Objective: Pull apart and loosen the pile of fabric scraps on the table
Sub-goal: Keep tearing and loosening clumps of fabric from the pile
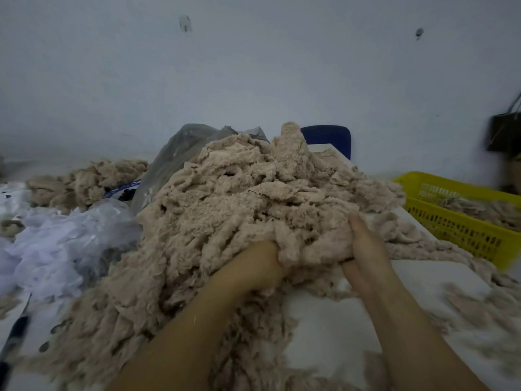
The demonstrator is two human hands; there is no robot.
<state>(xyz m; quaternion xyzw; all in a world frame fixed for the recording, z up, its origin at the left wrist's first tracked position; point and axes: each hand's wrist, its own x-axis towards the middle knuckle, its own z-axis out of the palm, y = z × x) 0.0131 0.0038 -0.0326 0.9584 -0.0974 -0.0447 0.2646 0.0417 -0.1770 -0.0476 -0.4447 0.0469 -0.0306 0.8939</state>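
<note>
Gripping one clump point(310, 238) at the near edge of the pile of fabric scraps point(239, 198), both hands sit close together just below the centre of the frame. The left hand point(253, 269) goes into the clump from below and its fingers are buried in the fabric, so I judge a grip there but cannot see it fully. The right hand point(366, 249) holds the other side, with the fingers laid up along the fabric and the thumb tucked under it. With one hand on each side of the same clump, I think it is about to be drawn apart in two directions.

The pile itself is a tall beige mound in the middle of the frame. It rests on the white table point(324, 328), and loose strands spread toward the lower edges. Much of it looks dense and matted, so most of the work seems not yet done.

At the right stands a yellow basket point(456, 230) with some scraps inside, perhaps there to receive loosened material. A smaller heap point(84, 182) and a white plastic bag point(56, 249) lie at the left.
</note>
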